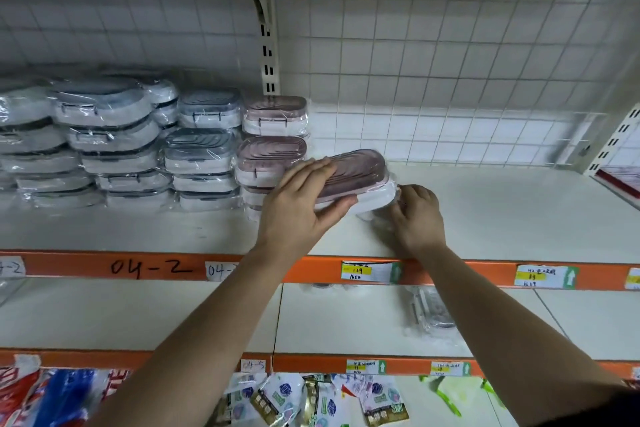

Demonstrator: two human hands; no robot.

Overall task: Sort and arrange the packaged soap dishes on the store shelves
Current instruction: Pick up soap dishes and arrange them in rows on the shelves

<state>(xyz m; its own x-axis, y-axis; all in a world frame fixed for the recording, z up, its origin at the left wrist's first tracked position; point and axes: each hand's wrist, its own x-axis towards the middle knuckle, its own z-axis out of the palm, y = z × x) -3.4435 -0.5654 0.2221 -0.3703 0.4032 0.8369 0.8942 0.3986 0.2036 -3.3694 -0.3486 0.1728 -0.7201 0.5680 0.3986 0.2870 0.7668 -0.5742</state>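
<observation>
On the white shelf, wrapped soap dishes stack before wire grid.

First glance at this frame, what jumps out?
Mid-frame over the upper shelf, a wrapped pink soap dish is held tilted, with the left hand gripping its side and the right hand at its right end. Just left of it stands a pink stack, then stacked grey soap dishes fill the shelf's left part.
</observation>
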